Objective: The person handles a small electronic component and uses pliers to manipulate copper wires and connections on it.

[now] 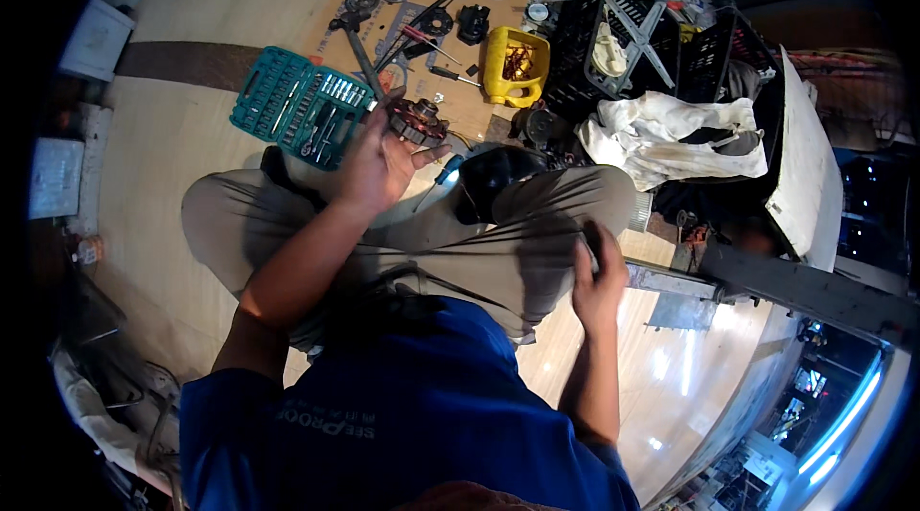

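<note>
Noted: one copper-wound round part [419,125], one teal tool case [247,94], one yellow container [494,80] and one blue-handled screwdriver [448,168]. The left hand [376,164], half open, holds the part to the right of the case; the right hand [601,283] curls near the right knee [610,190] (whether it grips anything cannot be told).

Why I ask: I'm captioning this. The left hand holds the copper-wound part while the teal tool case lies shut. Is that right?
Not shut: the head view shows the teal tool case lying open. The left hand does hold the copper-wound part.
</note>
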Action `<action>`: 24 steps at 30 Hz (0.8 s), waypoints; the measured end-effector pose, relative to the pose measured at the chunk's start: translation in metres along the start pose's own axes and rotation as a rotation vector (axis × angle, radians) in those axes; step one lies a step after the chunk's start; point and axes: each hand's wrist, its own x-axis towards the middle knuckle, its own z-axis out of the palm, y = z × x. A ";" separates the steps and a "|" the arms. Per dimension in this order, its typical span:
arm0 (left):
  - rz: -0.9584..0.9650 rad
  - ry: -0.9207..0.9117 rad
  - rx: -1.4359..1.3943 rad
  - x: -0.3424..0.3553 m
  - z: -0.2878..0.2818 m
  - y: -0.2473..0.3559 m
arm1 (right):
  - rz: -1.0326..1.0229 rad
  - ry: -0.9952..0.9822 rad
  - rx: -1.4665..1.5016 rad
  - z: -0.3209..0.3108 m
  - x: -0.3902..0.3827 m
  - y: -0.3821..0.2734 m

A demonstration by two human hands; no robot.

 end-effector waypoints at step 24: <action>0.131 0.047 0.291 -0.006 0.017 0.002 | -0.258 -0.315 0.329 0.126 0.025 -0.098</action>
